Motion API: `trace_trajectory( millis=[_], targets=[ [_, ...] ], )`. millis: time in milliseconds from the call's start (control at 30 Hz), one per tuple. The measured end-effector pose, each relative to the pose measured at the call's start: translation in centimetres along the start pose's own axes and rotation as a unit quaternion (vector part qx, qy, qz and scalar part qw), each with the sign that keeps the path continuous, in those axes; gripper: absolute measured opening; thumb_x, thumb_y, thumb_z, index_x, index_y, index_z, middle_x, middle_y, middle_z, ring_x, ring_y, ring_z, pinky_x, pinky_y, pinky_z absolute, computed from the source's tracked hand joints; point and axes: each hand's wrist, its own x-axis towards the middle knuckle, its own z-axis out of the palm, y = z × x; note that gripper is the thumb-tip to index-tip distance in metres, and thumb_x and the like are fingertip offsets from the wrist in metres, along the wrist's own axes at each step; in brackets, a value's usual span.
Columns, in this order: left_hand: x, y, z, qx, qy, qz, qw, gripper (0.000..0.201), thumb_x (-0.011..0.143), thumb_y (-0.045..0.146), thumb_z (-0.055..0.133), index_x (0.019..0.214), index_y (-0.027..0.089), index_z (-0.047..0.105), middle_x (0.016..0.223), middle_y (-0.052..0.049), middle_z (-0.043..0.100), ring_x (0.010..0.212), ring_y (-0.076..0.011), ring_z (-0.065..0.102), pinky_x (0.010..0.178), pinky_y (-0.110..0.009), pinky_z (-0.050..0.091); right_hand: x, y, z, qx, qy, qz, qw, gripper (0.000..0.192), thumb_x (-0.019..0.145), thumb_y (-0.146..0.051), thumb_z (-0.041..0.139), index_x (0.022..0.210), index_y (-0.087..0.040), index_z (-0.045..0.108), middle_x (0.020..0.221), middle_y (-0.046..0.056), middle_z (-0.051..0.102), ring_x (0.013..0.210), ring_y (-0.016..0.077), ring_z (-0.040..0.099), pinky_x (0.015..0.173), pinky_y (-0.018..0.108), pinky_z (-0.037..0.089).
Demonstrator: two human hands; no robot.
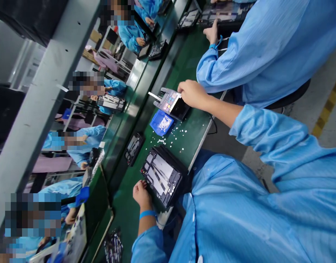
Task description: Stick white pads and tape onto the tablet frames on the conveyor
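My right hand (pixel 193 95) is at a small grey and black machine with coloured buttons (pixel 175 104), its fingers pinched at the machine's edge near a white strip; whether something small is between them is hidden. My left hand (pixel 142 194), with a blue band on its wrist, has its fingers curled together beside a stack of opened tablet-like devices (pixel 159 175). What those fingers hold, if anything, is too small to tell. The top device shows its battery and inner parts. A blue tray (pixel 157 126) of small white pieces lies beside the machine, and more white pieces are scattered on the green bench.
Another opened device (pixel 134 148) lies toward the bench's far side. More parts (pixel 113 246) lie at the lower left. A co-worker's blue sleeve (pixel 225 54) is close on my right. Other people sit across the line, behind a slanting grey beam (pixel 47 91).
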Motion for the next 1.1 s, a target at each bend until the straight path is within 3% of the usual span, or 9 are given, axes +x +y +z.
trace_trajectory(
  millis=[167,367,667,867,1100],
  targets=[
    [0.1,-0.2,0.0,0.005,-0.003,0.000,1.000,0.034,0.076,0.048,0.060,0.091,0.018,0.062,0.083,0.000,0.064,0.071,-0.0148,0.061,0.068,-0.030,0.052,-3.9,1.4,3.8,0.099,-0.021,0.113,0.988,0.017,0.086,-0.013,0.062,0.076,-0.018,0.074,0.082,0.006,0.075,0.082,0.0223,0.069,0.079,0.032,0.050],
    [-0.1,-0.3,-0.1,-0.004,0.002,-0.004,1.000,0.033,0.077,0.046,0.061,0.092,0.017,0.063,0.085,-0.002,0.066,0.074,-0.0152,0.062,0.070,-0.031,0.052,-4.4,0.7,7.7,0.163,0.022,0.163,0.973,0.016,0.089,-0.018,0.060,0.089,-0.019,0.075,0.089,0.004,0.078,0.083,0.0193,0.070,0.075,0.028,0.049],
    [0.0,-0.6,-0.3,-0.014,0.008,0.000,1.000,0.036,0.077,0.049,0.061,0.093,0.016,0.064,0.083,-0.002,0.067,0.070,-0.0147,0.062,0.066,-0.029,0.052,-4.7,-1.0,9.3,0.169,0.084,0.176,0.966,0.015,0.091,-0.023,0.060,0.097,-0.020,0.073,0.098,0.007,0.078,0.092,0.0233,0.069,0.087,0.034,0.050],
    [-0.3,-0.5,-0.2,-0.037,0.019,0.003,0.999,0.034,0.079,0.046,0.060,0.094,0.016,0.065,0.084,-0.002,0.067,0.071,-0.0138,0.062,0.068,-0.028,0.052,-4.4,-2.0,10.1,0.161,0.094,0.198,0.962,0.016,0.090,-0.019,0.057,0.085,-0.020,0.072,0.091,0.011,0.076,0.090,0.0266,0.067,0.092,0.038,0.048],
    [-0.4,-0.5,-0.2,-0.087,0.035,-0.008,0.996,0.031,0.078,0.042,0.062,0.091,0.015,0.065,0.083,-0.002,0.068,0.069,-0.0120,0.061,0.066,-0.025,0.049,-5.7,-1.0,10.7,0.219,0.112,0.192,0.950,0.018,0.089,-0.025,0.054,0.088,-0.019,0.071,0.089,0.009,0.076,0.088,0.0234,0.069,0.089,0.035,0.051]
  ],
)
